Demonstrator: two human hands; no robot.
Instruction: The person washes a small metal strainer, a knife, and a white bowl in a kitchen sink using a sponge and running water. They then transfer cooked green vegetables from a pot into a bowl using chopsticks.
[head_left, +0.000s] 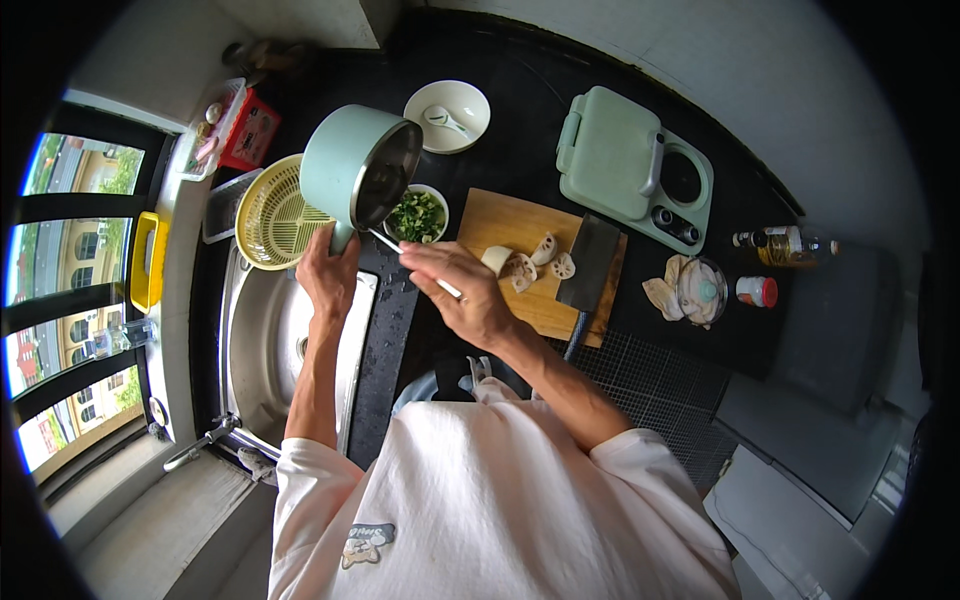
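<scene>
My left hand (328, 271) grips the handle of a mint-green saucepan (330, 161). The pan is tipped on its side, its steel-lined mouth facing right beside a small white bowl of chopped greens (417, 216). In my right hand (466, 296) is a slim white-handled utensil (385, 241). Its far end reaches the pan's rim; whether it ends in a spoon is hidden. Right of the greens lies a wooden cutting board (491, 214) with cut pieces of lotus root (523, 273) and a dark-bladed cleaver (588, 262).
A yellow plastic colander (253, 225) sits behind the steel sink (281, 360) at left. Farther back stands a white bowl (450, 94) holding a spoon. At right are a mint-green electric cooker (611, 150), an oil bottle (787, 246), a red-lidded jar (756, 292) and a food chopper (703, 292).
</scene>
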